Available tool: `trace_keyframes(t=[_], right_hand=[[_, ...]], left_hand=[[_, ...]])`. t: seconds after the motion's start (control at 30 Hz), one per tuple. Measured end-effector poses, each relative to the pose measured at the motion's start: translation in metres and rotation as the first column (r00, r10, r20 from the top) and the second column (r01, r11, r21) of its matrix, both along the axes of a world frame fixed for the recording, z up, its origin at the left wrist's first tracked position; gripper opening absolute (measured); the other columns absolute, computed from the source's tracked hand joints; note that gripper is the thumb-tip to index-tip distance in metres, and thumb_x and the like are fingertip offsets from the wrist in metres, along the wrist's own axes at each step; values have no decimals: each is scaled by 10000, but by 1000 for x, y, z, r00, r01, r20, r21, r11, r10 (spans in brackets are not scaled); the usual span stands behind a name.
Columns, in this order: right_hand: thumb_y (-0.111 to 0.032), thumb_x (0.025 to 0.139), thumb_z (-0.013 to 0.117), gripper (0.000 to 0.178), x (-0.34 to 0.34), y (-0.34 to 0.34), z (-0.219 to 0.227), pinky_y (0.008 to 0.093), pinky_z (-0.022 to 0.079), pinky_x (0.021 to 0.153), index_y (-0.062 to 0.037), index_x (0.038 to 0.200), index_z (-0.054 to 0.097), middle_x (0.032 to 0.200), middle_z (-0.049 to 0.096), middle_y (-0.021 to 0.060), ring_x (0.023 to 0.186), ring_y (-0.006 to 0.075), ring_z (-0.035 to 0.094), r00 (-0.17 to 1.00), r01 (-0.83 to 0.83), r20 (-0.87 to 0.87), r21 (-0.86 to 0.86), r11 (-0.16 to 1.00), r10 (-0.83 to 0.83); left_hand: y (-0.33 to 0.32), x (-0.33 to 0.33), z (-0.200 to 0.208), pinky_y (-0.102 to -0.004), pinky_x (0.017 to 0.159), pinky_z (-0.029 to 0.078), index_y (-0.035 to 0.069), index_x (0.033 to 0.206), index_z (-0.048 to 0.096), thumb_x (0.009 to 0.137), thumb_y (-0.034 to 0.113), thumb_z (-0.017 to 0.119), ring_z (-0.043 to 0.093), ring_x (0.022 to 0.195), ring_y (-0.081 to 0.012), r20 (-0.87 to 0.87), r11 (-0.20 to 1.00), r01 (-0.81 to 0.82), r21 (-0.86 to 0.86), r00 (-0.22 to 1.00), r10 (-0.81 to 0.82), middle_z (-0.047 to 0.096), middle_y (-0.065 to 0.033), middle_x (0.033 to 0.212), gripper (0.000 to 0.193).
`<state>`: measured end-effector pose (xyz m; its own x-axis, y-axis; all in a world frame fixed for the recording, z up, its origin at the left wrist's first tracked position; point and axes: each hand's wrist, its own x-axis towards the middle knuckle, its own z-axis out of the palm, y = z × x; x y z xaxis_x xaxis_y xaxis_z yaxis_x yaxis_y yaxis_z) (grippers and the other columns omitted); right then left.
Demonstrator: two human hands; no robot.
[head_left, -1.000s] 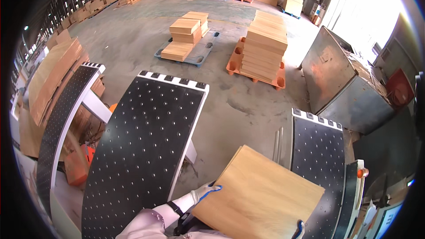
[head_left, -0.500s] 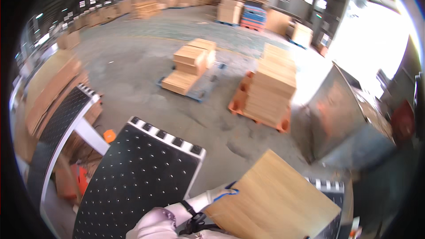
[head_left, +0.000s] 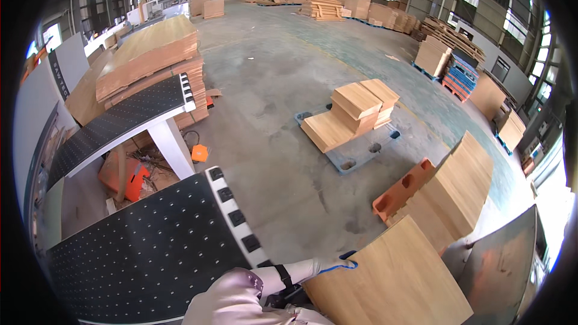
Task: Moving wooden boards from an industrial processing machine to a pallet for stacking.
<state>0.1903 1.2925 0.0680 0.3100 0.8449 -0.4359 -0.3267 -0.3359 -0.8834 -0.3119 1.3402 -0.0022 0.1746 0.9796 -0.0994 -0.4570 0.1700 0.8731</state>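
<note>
A large rectangular wood-grain panel (head_left: 391, 277) is held out in front of me at the lower right, its flat face up. My left hand (head_left: 333, 264), in a white glove with blue on it, is closed on the panel's left edge; the thumb lies on top and the fingers are hidden beneath. A dark band circles that wrist. My right hand is out of sight. To the left of my arm lies a black table top (head_left: 150, 247) dotted with small studs, with a black-and-white strip along its end.
Beyond the panel, stacked boards (head_left: 457, 186) rest on an orange pallet (head_left: 404, 188). Farther left, smaller stacks (head_left: 355, 111) sit on a blue-grey pallet (head_left: 346, 159). A metal bin (head_left: 503, 259) stands right. A second studded table (head_left: 132, 108) and large sheets (head_left: 150, 54) are at left.
My view has swung left, so the pallets and bin appear farther right and more of the left tables shows. My left hand keeps its hold on the panel.
</note>
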Motion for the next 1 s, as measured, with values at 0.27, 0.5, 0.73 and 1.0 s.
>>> trace_keyframes(t=[0.27,0.5,0.73,1.0], right_hand=[[-540,847,597,770,-106,202,35,489,327,1066,-39,1410,439,1416,452,171,1289,334,385,983,-142,113,-43,989,146],[-556,834,609,806,-185,417,-3,496,339,1062,-20,1409,431,1419,452,181,1293,338,394,916,-372,120,-102,923,382],[-408,929,529,571,-360,564,26,435,456,991,-28,1352,478,1296,572,146,1157,301,564,645,-631,-467,122,766,605],[-362,896,579,568,-543,670,-25,446,481,968,-29,1345,481,1270,593,147,1130,305,589,594,-726,-457,51,686,662]], left_hand=[[159,-78,18,-288,1051,358,-11,1445,381,883,263,686,471,1241,-147,-8,995,-56,-80,998,56,533,-78,1364,696],[258,-159,4,-296,1063,354,-29,1438,380,867,267,701,476,1246,-155,-139,946,-321,-46,940,313,510,-93,1389,718],[291,-265,22,-290,1007,412,6,1379,474,846,207,704,525,1161,-130,-85,793,-518,-321,849,521,575,-58,1276,614],[317,-420,-23,-267,985,409,3,1377,477,844,192,674,530,1100,-110,-105,678,-674,-293,728,678,584,-30,1243,598]])
